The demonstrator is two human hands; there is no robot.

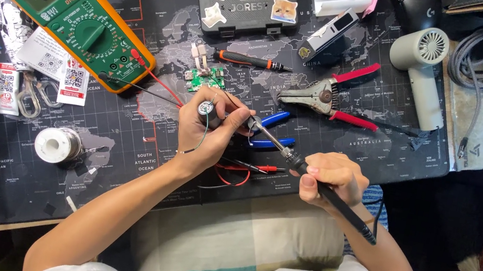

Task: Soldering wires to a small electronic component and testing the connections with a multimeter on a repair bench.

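Black-handled soldering iron clamped in the right hand, tip beside a small round part pinched by the left hand.

Multimeter far left on the mat, circuit board centre, wire strippers to its right.

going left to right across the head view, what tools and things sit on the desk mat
multimeter → solder spool → left hand holding a small round part → soldering iron in right hand → red-handled wire stripper → grey handheld blower
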